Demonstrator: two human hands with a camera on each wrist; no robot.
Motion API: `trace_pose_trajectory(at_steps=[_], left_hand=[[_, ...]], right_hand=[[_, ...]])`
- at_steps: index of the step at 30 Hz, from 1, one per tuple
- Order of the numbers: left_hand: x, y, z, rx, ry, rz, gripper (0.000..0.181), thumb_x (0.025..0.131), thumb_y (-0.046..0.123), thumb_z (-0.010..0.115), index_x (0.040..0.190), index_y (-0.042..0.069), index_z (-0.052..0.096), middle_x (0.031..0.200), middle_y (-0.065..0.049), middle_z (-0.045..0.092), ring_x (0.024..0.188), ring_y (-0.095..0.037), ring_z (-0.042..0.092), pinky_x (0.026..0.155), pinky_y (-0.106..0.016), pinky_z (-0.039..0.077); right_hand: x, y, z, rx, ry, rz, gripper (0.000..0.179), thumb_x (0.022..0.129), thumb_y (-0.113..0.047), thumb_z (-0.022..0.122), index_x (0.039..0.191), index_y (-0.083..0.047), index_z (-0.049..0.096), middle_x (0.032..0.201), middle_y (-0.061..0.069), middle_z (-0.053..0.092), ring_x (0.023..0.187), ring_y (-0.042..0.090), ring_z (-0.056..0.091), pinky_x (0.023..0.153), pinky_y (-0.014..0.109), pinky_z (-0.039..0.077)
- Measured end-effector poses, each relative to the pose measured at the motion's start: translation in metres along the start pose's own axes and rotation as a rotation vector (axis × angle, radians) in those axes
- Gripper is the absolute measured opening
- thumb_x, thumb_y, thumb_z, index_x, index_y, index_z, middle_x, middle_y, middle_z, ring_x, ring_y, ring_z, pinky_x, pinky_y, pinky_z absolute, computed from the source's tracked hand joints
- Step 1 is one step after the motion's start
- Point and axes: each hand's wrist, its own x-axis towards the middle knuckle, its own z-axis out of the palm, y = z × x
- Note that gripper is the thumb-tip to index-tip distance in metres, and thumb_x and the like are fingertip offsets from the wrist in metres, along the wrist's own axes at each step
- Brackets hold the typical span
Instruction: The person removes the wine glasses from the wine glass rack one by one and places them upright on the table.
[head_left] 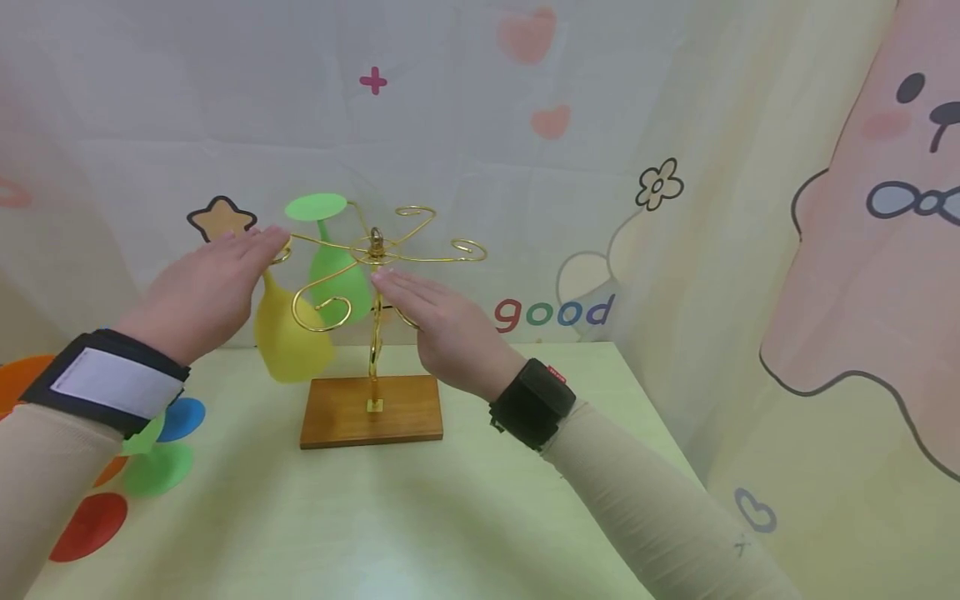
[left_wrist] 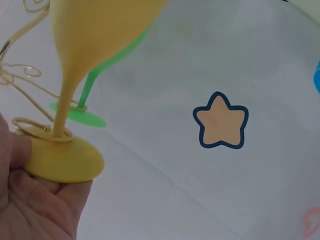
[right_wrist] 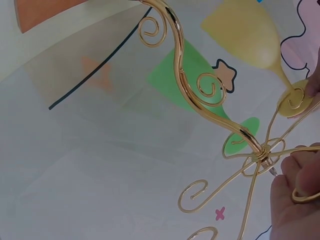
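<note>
A gold wine glass rack point(head_left: 376, 333) with curled wire arms stands upright on its wooden base. My left hand point(head_left: 217, 279) holds the round foot of a yellow plastic wine glass point(head_left: 288, 337), which hangs upside down. In the left wrist view, the thumb and fingers lie about the yellow foot point(left_wrist: 67, 160), with its stem inside a wire hook point(left_wrist: 42, 130). My right hand point(head_left: 457, 329) is at the rack's near right side, its thumb and fingers about a wire arm point(right_wrist: 306, 197). Behind, a green wine glass point(head_left: 341, 279) hangs upside down from another arm.
At the left of the pale table point(head_left: 360, 525) lie more coloured glasses, partly behind my left arm: a red foot point(head_left: 90, 527), a green foot point(head_left: 159, 469), a blue one point(head_left: 182, 418) and an orange piece point(head_left: 22, 379). A printed curtain point(head_left: 450, 92) hangs behind the table.
</note>
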Motion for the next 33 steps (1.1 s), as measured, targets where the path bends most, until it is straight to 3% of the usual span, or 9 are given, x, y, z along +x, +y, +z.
trace_pose_trajectory(at_steps=[5, 7, 11, 16, 27, 33], left_hand=[[0.01, -0.001, -0.006, -0.012, -0.057, -0.055, 0.044, 0.083, -0.009, 0.036, 0.125, 0.004, 0.033, 0.115, -0.019, 0.051, 0.094, -0.037, 0.054, 0.073, -0.051, 0.046], [0.014, -0.001, -0.008, -0.012, -0.091, -0.084, 0.047, 0.084, -0.008, 0.036, 0.129, 0.004, 0.031, 0.114, -0.02, 0.052, 0.093, -0.037, 0.055, 0.072, -0.051, 0.046], [0.023, 0.0, -0.009, -0.03, -0.13, -0.116, 0.054, 0.086, -0.006, 0.034, 0.138, 0.004, 0.024, 0.126, -0.023, 0.045, 0.108, -0.04, 0.047, 0.085, -0.054, 0.04], [0.027, 0.004, -0.006, -0.053, -0.113, -0.088, 0.054, 0.088, -0.005, 0.032, 0.14, 0.006, 0.021, 0.135, -0.02, 0.036, 0.119, -0.04, 0.037, 0.094, -0.054, 0.033], [0.022, 0.007, 0.003, -0.034, -0.019, 0.036, 0.048, 0.088, -0.006, 0.035, 0.134, 0.007, 0.034, 0.129, -0.019, 0.044, 0.119, -0.039, 0.037, 0.096, -0.052, 0.031], [0.023, 0.008, 0.009, -0.03, 0.052, 0.062, 0.046, 0.087, -0.007, 0.043, 0.13, 0.008, 0.039, 0.126, -0.019, 0.048, 0.118, -0.038, 0.04, 0.095, -0.051, 0.034]], right_hand=[[0.001, 0.0, 0.0, -0.004, 0.001, 0.002, 0.061, 0.078, 0.012, 0.031, 0.135, -0.006, 0.037, 0.136, 0.003, 0.041, 0.128, 0.01, 0.03, 0.104, 0.021, 0.021], [0.001, -0.001, 0.0, -0.002, 0.004, -0.001, 0.061, 0.078, 0.012, 0.031, 0.135, -0.006, 0.038, 0.136, 0.004, 0.041, 0.128, 0.01, 0.03, 0.104, 0.022, 0.021], [0.002, -0.002, 0.001, 0.003, 0.005, 0.003, 0.061, 0.077, 0.013, 0.032, 0.135, -0.006, 0.038, 0.136, 0.003, 0.041, 0.128, 0.009, 0.029, 0.104, 0.021, 0.021], [0.004, -0.004, 0.003, 0.019, 0.006, -0.003, 0.062, 0.077, 0.014, 0.034, 0.135, -0.007, 0.038, 0.136, 0.003, 0.041, 0.127, 0.01, 0.03, 0.104, 0.021, 0.021], [0.003, -0.002, 0.003, 0.014, -0.012, 0.019, 0.063, 0.077, 0.013, 0.032, 0.136, -0.008, 0.036, 0.138, 0.001, 0.039, 0.128, 0.008, 0.028, 0.104, 0.021, 0.02], [0.002, -0.002, 0.003, 0.012, -0.007, 0.023, 0.061, 0.078, 0.013, 0.033, 0.135, -0.006, 0.038, 0.136, 0.002, 0.041, 0.128, 0.009, 0.029, 0.104, 0.021, 0.02]])
